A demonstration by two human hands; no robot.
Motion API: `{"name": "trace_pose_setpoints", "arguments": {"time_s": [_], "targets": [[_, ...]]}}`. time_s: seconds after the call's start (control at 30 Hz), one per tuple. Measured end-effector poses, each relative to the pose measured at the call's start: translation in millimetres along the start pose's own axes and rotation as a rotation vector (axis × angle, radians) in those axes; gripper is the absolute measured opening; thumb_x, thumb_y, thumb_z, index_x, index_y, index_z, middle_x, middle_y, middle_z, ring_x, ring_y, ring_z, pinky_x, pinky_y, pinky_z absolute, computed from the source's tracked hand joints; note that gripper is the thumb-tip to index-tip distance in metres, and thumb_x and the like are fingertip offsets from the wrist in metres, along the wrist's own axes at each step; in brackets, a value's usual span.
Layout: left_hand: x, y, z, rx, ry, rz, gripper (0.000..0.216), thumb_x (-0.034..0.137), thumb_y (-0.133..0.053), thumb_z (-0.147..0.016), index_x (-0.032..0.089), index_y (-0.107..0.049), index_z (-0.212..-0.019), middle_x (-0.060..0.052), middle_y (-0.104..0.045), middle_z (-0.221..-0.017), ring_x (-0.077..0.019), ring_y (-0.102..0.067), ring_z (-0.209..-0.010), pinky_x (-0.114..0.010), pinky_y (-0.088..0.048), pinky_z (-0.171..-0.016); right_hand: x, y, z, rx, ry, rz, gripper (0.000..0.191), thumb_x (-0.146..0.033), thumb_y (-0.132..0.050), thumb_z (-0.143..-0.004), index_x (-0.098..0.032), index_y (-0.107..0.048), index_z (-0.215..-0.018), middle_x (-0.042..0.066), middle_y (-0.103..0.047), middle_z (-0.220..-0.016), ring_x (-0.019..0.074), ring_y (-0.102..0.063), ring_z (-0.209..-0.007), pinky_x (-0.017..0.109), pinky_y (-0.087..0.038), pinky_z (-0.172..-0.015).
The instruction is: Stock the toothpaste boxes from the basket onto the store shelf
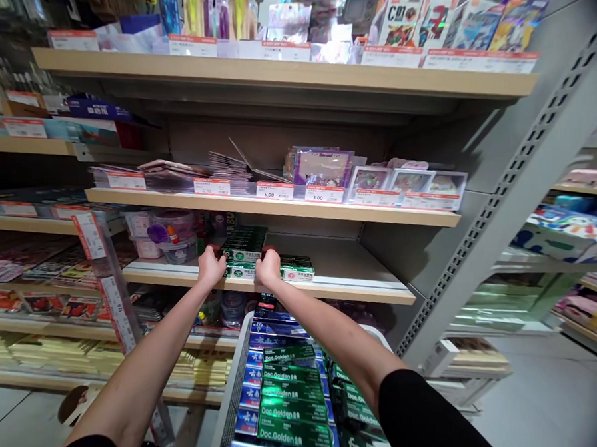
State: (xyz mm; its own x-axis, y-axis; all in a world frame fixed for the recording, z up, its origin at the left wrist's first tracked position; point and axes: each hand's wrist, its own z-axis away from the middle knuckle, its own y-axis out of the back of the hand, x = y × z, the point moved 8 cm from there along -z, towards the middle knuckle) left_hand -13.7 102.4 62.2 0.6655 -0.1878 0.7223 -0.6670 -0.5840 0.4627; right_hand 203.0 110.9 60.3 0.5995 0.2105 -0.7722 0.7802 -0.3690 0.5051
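Observation:
My left hand (211, 265) and my right hand (269, 265) are stretched out to a lower shelf. Between them is a stack of dark green and white toothpaste boxes (244, 241), with fingers closed around its two ends. Beneath that stack lies another layer of similar boxes (243, 271). To the right of my right hand, more toothpaste boxes (297, 270) with a pink mark lie on the shelf. Below my arms, a grey plastic basket (226, 394) holds several green Doc.Golden boxes (293, 410) and blue boxes (246, 421).
Round clear tubs (171, 230) with coloured contents stand left on the same shelf (362, 287). Above it, a wooden-edged shelf (368, 210) carries flat packets. A price-tag strip (113, 306) stands upright at left. A slotted metal post (479, 241) rises on the right.

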Motion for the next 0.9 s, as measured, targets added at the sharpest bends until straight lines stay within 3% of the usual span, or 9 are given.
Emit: {"name": "trace_pose_setpoints", "arguments": {"time_s": [0.17, 0.33, 0.47, 0.57, 0.7, 0.9], "targets": [[1.7, -0.5, 1.0, -0.039, 0.012, -0.026, 0.03, 0.024, -0.063, -0.076, 0.015, -0.056, -0.104, -0.013, -0.07, -0.09, -0.0277, -0.067, -0.084, -0.037, -0.05, -0.079, -2.4, 2.1, 1.0, 0.004, -0.002, -0.035, 0.018, -0.008, -0.058, -0.075, -0.02, -0.055, -0.088, 0.013, -0.063, -0.097, 0.0287, -0.061, -0.101, 0.042, -0.048, -0.091], [7.6, 7.4, 11.8, -0.013, -0.019, 0.039, 0.053, 0.032, -0.065, -0.077, 0.014, -0.049, -0.124, -0.015, -0.067, -0.107, -0.0266, -0.065, -0.095, -0.037, -0.05, -0.085, 1.5, 15.0, 4.3, 0.008, 0.01, -0.18, 0.024, -0.016, -0.063, -0.073, -0.019, -0.052, -0.094, 0.011, -0.064, -0.1, 0.0246, -0.061, -0.1, 0.04, -0.05, -0.091], [16.6, 33.0, 46.1, 0.151, -0.1, 0.154, 0.033, 0.036, -0.06, -0.081, 0.017, -0.061, -0.108, -0.012, -0.062, -0.111, -0.0237, -0.062, -0.102, -0.035, -0.049, -0.092, 4.0, 44.9, 24.1, -0.013, 0.18, -0.496, 0.034, -0.022, -0.062, -0.076, -0.02, -0.05, -0.107, 0.008, -0.062, -0.112, 0.0185, -0.062, -0.104, 0.034, -0.052, -0.094], [19.7, 40.0, 91.8, 0.166, -0.11, 0.291, 0.027, 0.037, -0.055, -0.085, 0.019, -0.063, -0.102, -0.009, -0.062, -0.109, -0.0209, -0.062, -0.1, -0.033, -0.051, -0.09, 23.1, 74.6, 51.6, -0.023, 0.203, -0.647, 0.034, -0.028, -0.065, -0.075, -0.02, -0.053, -0.106, 0.008, -0.061, -0.112, 0.0189, -0.061, -0.107, 0.036, -0.051, -0.097], [16.7, 20.7, 160.0, 0.019, -0.003, 0.434, 0.027, 0.038, -0.058, -0.084, 0.018, -0.062, -0.1, -0.009, -0.064, -0.105, -0.0214, -0.063, -0.098, -0.036, -0.052, -0.09, 66.4, 104.8, 96.4, -0.036, 0.115, -0.689, 0.03, -0.033, -0.067, -0.076, -0.02, -0.056, -0.1, 0.008, -0.063, -0.107, 0.0204, -0.063, -0.104, 0.039, -0.052, -0.095], [3.3, -31.1, 233.5, -0.333, 0.208, 0.565, 0.034, 0.043, -0.063, -0.077, 0.019, -0.059, -0.102, -0.01, -0.067, -0.11, -0.0234, -0.064, -0.105, -0.04, -0.051, -0.094, 137.4, 121.1, 155.2, -0.08, -0.068, -0.574, 0.029, -0.038, -0.067, -0.076, -0.019, -0.059, -0.097, 0.008, -0.065, -0.098, 0.0222, -0.064, -0.096, 0.039, -0.055, -0.086]]}}
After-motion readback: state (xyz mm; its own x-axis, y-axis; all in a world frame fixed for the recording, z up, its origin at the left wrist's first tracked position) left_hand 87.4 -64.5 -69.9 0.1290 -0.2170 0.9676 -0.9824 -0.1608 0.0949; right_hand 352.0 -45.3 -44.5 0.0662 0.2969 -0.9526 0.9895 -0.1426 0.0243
